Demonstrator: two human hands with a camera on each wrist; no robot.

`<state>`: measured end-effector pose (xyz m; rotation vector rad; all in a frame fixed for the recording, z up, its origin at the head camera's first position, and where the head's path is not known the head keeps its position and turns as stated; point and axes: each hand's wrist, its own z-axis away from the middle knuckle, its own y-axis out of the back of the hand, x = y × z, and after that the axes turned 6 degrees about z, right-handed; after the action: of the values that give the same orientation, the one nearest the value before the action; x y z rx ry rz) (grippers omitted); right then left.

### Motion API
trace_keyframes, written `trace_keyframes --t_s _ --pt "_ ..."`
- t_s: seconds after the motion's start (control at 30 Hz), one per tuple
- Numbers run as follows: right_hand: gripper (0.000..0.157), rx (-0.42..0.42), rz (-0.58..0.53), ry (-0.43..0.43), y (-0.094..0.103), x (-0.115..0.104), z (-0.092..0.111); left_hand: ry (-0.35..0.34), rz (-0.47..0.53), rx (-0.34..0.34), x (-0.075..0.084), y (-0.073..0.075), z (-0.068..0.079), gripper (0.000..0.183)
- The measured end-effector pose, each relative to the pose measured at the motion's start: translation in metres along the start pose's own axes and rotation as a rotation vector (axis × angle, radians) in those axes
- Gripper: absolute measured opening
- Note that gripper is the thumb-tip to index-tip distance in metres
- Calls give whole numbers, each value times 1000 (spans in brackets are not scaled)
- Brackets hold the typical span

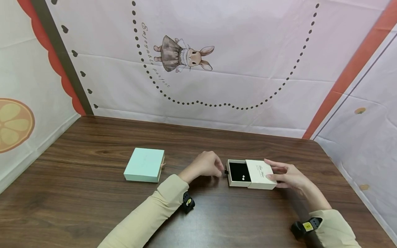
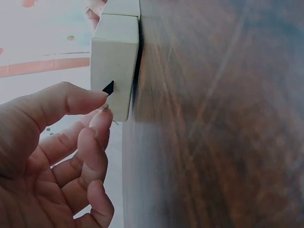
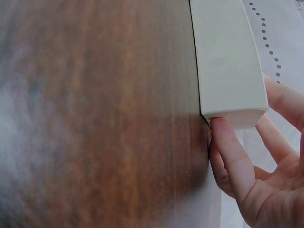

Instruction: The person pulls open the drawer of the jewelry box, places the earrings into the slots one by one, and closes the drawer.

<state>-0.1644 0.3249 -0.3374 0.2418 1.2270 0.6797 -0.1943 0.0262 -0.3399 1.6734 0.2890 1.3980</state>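
Note:
A white drawer-style jewelry box (image 1: pixel 263 172) lies on the table, its inner tray (image 1: pixel 237 184) slid partly out to the left. Black lining (image 1: pixel 237 168) fills the tray, with a small shiny earring (image 1: pixel 243 178) near its front side. My right hand (image 1: pixel 286 176) grips the right end of the sleeve, thumb on the near side. Just left of the tray, my left hand (image 1: pixel 208 164) pinches a tiny sparkly earring (image 2: pixel 104 108) between thumb and index finger; a thin pin pokes out below the fingertips. Right by the thumb tip is the tray's black ribbon tab (image 2: pixel 109 88).
A closed mint-green box (image 1: pixel 145 163) with a small ribbon on its right side sits on the left part of the dark wooden table (image 1: pixel 93 179). A printed cloth (image 1: pixel 248 62) with a rabbit picture hangs behind the table and along both sides.

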Motion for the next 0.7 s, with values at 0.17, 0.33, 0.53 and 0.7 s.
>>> trace_keyframes --t_s 0.17,0.33,0.53,0.7 --pt "74 2 -6 -3 0 1 0 -23 80 54 0 0 -2 5" --pt "73 -7 -19 8 -1 2 -1 -38 138 93 4 0 -5 4" --pt "71 -11 -33 15 0 2 -1 -39 186 115 9 -1 -7 4" --pt "70 -18 -39 24 1 2 -1 -38 214 119 12 -2 -9 7"
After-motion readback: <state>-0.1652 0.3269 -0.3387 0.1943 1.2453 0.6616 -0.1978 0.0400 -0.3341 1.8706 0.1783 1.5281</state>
